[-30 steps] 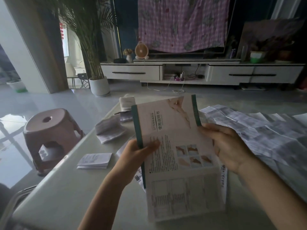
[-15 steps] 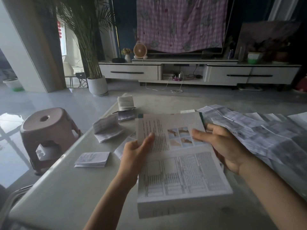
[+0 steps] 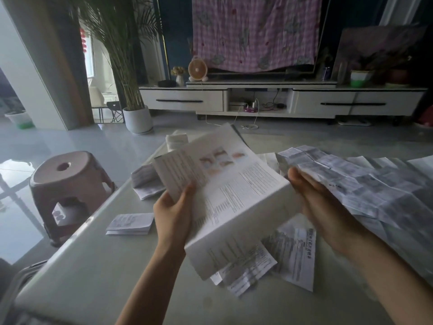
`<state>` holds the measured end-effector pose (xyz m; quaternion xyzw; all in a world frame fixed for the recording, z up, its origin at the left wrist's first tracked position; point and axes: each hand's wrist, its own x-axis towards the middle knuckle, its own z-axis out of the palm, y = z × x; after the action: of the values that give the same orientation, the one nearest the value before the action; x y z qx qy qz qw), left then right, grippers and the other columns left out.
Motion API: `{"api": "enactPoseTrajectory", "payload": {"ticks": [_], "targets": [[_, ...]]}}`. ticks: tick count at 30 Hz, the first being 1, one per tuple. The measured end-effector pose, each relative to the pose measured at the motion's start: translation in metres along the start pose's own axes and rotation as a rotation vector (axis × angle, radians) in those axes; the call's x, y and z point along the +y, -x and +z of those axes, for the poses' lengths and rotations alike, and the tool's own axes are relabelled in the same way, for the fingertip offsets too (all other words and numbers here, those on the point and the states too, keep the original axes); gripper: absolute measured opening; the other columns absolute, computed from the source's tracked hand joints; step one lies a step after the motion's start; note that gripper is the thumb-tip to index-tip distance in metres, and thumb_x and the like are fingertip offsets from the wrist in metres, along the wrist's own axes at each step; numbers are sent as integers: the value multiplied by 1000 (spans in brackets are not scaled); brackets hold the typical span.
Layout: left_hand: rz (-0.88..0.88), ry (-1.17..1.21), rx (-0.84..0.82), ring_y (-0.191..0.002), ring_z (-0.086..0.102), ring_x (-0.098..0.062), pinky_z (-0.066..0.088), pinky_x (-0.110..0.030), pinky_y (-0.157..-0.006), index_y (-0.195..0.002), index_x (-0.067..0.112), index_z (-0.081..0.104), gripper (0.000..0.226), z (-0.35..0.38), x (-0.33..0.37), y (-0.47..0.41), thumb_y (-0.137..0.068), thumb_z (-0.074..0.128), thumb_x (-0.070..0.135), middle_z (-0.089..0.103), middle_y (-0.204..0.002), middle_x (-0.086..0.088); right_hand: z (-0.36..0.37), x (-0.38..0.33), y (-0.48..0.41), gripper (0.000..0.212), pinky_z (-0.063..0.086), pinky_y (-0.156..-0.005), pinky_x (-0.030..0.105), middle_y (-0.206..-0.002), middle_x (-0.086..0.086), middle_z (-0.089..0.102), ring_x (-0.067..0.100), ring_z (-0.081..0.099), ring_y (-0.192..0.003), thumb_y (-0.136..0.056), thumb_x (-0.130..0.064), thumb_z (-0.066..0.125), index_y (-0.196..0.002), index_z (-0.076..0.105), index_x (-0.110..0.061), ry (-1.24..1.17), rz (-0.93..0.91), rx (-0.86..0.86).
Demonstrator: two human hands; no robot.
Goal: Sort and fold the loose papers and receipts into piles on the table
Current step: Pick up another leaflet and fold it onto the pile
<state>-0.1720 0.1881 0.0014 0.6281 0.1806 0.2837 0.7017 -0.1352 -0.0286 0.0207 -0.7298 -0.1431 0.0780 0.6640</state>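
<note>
A printed leaflet with small pictures and text is held tilted above the table. My left hand grips its left side, thumb pressing a narrow flap folded over the page. My right hand holds the leaflet's right edge, fingers curled behind it. Loose receipts lie on the table beneath the leaflet. A large creased sheet spreads out at the right. A small folded paper lies left of my left hand, and a crumpled folded paper sits farther back.
A white folded bundle sits at the table's far edge. A pink plastic stool stands on the floor left of the table. Beyond are a potted palm and a low TV cabinet.
The leaflet's upper part was folded down, then the sheet was tilted and its left strip folded over by my left hand. Receipts beneath it have come into view.
</note>
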Motion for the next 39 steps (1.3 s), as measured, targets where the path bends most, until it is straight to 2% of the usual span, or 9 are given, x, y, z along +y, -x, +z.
{"api": "enactPoseTrajectory", "payload": {"ticks": [4, 10, 13, 19, 22, 26, 30, 34, 39], "targets": [[-17, 6, 36, -44, 52, 16, 38, -1, -44, -85, 14, 60, 5, -1, -1, -1, -88, 61, 18, 60, -68, 13, -5, 6, 6, 85, 44, -101, 32, -127, -7, 61, 7, 60, -111, -60, -84, 52, -126, 56, -30, 60, 55, -259], [-134, 237, 33, -69, 65, -15, 56, -28, -68, -80, 15, 63, 7, -4, -3, -5, -87, 62, 16, 69, -71, 3, 0, 6, 9, 11, 55, -64, 18, -82, 7, 74, 16, 70, -76, -73, -12, 71, -81, 69, -4, 18, 33, -63], [-136, 284, -4, -65, 68, -10, 54, -34, -74, -84, 14, 64, 3, -5, -2, -5, -86, 62, 15, 71, -67, 8, 2, 14, 12, 17, 58, -62, 25, -74, 2, 68, 16, 68, -70, -73, 4, 70, -80, 57, -4, -8, 41, 18], [-71, 215, -76, -65, 68, -5, 56, -31, -71, -90, 17, 64, 10, -2, -1, 2, -81, 66, 15, 71, -71, 12, 0, 0, 11, 29, 49, -73, 10, -103, -3, 71, 7, 64, -98, -78, -10, 69, -106, 66, -17, 107, 50, -128], [-57, 219, -67, -71, 68, -7, 55, -33, -76, -92, 18, 64, 14, -2, -2, 1, -79, 69, 13, 72, -75, 12, -5, -16, 0, 42, 45, -95, 34, -105, 1, 69, 15, 61, -101, -74, -41, 57, -105, 66, -15, -71, 108, -82], [-67, 191, -113, -81, 67, -16, 53, -42, -80, -90, 19, 63, 20, -2, -1, 2, -77, 69, 6, 72, -79, 9, -5, -31, -11, 74, 47, -84, 36, -91, 5, 72, 20, 65, -93, -68, -74, 54, -96, 67, -7, 101, 223, -117], [-185, 317, -160, -88, 66, -26, 53, -46, -82, -100, 13, 61, 18, -1, 3, 1, -84, 60, 7, 71, -92, -6, 3, -22, -13, 58, 49, -95, 46, -108, 18, 67, 30, 64, -101, -56, -32, 80, -101, 63, 2, 176, 159, 5], [-264, 440, -153, -68, 64, -19, 51, -39, -74, -93, 12, 55, 10, -5, 6, -9, -95, 47, 18, 63, -74, -5, -7, -16, -10, 37, 52, -87, 41, -113, 20, 60, 32, 61, -103, -72, 10, 67, -102, 54, -8, 16, 176, -22], [-280, 382, -237, -56, 64, -14, 55, -34, -69, -89, 8, 55, 10, -3, 8, -5, -94, 48, 14, 63, -61, -3, -12, -18, -4, 43, 54, -79, 33, -106, 7, 69, 23, 67, -97, -76, -9, 69, -116, 56, -21, 89, 183, -178]]}}
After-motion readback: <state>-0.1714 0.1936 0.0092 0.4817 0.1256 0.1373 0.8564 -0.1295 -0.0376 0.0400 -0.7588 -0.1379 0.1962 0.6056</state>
